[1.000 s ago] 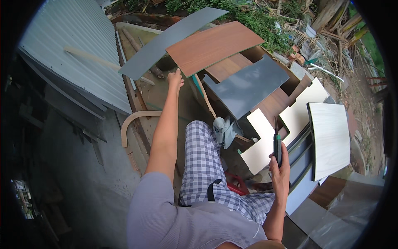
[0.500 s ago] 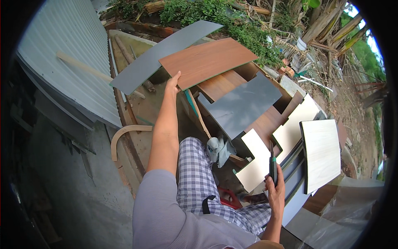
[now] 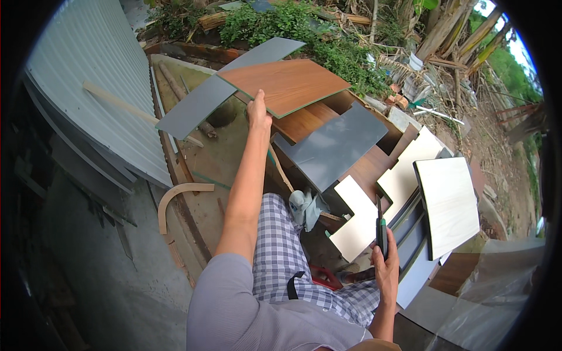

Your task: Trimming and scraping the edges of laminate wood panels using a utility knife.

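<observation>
My left hand is closed on the near edge of a brown wood-grain panel. The panel is held out over a wooden box-like stack and overlaps a long grey panel at its left. In my right hand, a black utility knife with green parts points its blade upward. Just beyond the knife lie cream notched boards. A dark grey sheet rests across the brown boards of the stack.
A pale panel leans over several stacked boards at the right. A grey-blue rag hangs by my knee. At the left are a curved wooden strip and a corrugated metal sheet. Green plants grow behind.
The brown panel has turned and tilted, its near corner swinging right. My left hand has shifted right along with it. My right hand still holds the knife upright; the view has moved slightly.
</observation>
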`<state>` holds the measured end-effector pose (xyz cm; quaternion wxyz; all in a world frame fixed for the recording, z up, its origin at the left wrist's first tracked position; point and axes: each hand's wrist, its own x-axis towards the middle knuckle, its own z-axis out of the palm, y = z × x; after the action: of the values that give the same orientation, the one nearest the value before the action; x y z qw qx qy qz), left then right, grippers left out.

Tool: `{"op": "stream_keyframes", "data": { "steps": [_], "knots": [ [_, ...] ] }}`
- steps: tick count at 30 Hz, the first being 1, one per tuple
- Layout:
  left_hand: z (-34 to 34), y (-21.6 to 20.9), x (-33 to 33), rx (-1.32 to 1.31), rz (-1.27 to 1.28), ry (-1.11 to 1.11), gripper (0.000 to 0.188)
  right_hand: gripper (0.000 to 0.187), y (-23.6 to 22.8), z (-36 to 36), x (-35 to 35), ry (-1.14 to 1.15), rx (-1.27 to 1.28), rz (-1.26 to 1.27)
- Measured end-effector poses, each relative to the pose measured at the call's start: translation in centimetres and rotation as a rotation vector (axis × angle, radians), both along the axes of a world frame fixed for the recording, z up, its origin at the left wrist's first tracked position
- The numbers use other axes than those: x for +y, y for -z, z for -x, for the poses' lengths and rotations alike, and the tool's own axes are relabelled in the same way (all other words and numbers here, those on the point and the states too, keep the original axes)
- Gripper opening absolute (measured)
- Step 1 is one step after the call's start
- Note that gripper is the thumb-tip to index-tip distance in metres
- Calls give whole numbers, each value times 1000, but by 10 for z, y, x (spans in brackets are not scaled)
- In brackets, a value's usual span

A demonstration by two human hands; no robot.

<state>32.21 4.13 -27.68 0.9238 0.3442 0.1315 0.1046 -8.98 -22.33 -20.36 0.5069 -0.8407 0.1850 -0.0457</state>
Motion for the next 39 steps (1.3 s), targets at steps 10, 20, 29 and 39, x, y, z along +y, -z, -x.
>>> {"op": "stream_keyframes", "data": {
  "steps": [10,20,29,39],
  "knots": [
    [177,-96,71,-26,-228,83,43,50,-9,16,-20,41,-31,-169],
    [284,-98,67,160,-173,139,35,58,-3,-21,68,-401,-476,138],
    [307,-131,43,264,-203,191,31,74,55,-25,159,-669,-802,57],
    [317,-152,70,239,-50,387,32,81,54,-63,127,-439,-846,171]
  ]
}}
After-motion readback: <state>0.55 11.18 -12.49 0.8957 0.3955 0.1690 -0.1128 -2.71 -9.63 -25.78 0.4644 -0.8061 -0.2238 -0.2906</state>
